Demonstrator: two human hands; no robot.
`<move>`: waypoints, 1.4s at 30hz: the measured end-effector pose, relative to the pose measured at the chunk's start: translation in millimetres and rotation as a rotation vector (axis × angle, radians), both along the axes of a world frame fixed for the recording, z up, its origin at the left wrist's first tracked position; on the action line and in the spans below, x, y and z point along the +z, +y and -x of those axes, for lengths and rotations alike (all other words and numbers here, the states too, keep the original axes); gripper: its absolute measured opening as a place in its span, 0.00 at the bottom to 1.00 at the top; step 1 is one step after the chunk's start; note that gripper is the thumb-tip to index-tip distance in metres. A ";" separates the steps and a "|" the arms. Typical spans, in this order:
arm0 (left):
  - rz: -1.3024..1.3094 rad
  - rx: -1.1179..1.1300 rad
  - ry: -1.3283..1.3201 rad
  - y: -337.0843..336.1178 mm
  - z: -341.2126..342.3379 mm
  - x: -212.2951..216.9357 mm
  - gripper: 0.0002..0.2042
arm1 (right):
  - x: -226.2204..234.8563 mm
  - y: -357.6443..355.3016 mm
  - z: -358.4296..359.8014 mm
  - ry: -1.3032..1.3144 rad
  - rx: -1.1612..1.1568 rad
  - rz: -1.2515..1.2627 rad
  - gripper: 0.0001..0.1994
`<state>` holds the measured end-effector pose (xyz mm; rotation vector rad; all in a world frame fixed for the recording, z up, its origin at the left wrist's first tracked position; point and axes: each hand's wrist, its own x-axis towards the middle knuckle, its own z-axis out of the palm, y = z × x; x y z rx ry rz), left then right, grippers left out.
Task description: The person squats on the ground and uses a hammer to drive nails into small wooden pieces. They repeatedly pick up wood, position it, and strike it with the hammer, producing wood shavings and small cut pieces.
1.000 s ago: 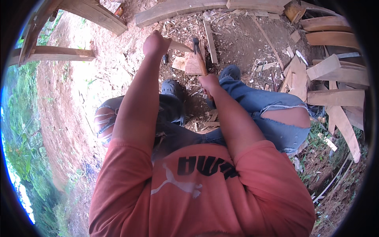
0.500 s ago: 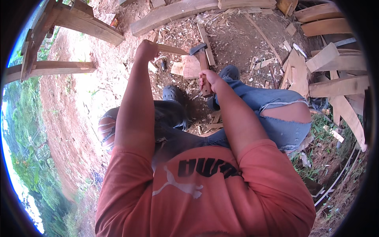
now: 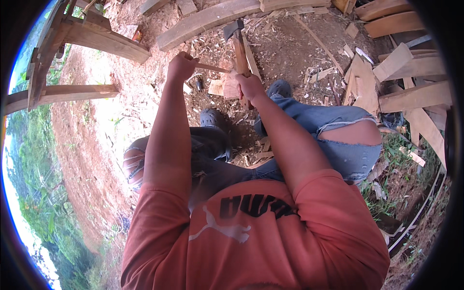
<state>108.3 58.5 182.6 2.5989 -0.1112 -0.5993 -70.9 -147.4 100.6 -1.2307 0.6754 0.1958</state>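
Observation:
My right hand point(image 3: 251, 88) is wrapped round the wooden handle of a hatchet point(image 3: 240, 50). Its dark metal head points away from me, apart from the wood. In my closed left hand point(image 3: 182, 66) is one end of a thin, pale wooden stick point(image 3: 212, 68). The stick's other end reaches right, close to the hatchet handle and over a wooden block point(image 3: 231, 90) on the ground. Whether the stick touches the block I cannot tell.
Wood chips lie over the dirt around my feet. A long curved beam point(image 3: 208, 21) crosses the far side. Planks and offcuts point(image 3: 415, 99) are piled at the right. A timber frame point(image 3: 104, 38) stands at the far left, with a slope of green plants beyond it.
The hatchet head has risen off the stick and moved farther from me. My right hand has shifted slightly away from me. My left hand, still holding the stick, has moved only a little.

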 end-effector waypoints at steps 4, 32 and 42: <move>-0.026 -0.013 -0.088 9.1 7.0 -6.1 0.19 | -1.7 13.4 21.2 0.205 0.184 0.255 0.22; -0.139 -0.006 -0.124 -2.6 14.4 12.5 0.29 | -15.8 2.9 33.9 0.338 0.181 0.272 0.18; -0.217 0.003 -0.165 -16.0 13.2 15.0 0.28 | -26.2 8.4 20.6 0.082 0.206 0.638 0.22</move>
